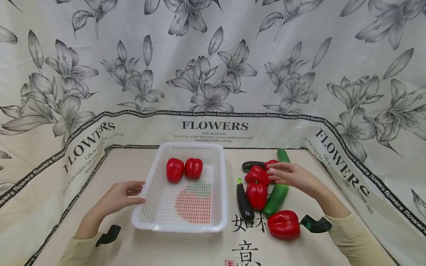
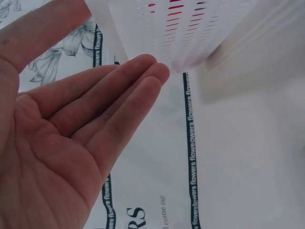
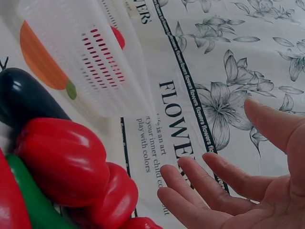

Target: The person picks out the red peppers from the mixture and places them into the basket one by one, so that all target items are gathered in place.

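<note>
A white perforated basket (image 1: 181, 226) holds two red peppers (image 1: 175, 170), side by side at its far end. My left hand (image 1: 116, 199) is at the basket's left rim, fingers extended; whether it touches the rim cannot be told. In the left wrist view the same hand (image 2: 90, 114) shows an empty palm beside the basket wall (image 2: 190, 28). Over the pile on the right, my right hand (image 1: 294, 177) holds nothing, its fingers loosely extended near a red pepper (image 1: 257, 175). The right wrist view shows that hand (image 3: 238, 191) apart from the peppers (image 3: 66, 162).
Right of the basket lie a dark eggplant (image 1: 244, 202), another dark eggplant (image 1: 253, 166), green cucumbers (image 1: 277, 199) and more red peppers, one nearest the front (image 1: 284, 225). A flower-printed cloth (image 1: 213, 88) stands up behind and along both sides.
</note>
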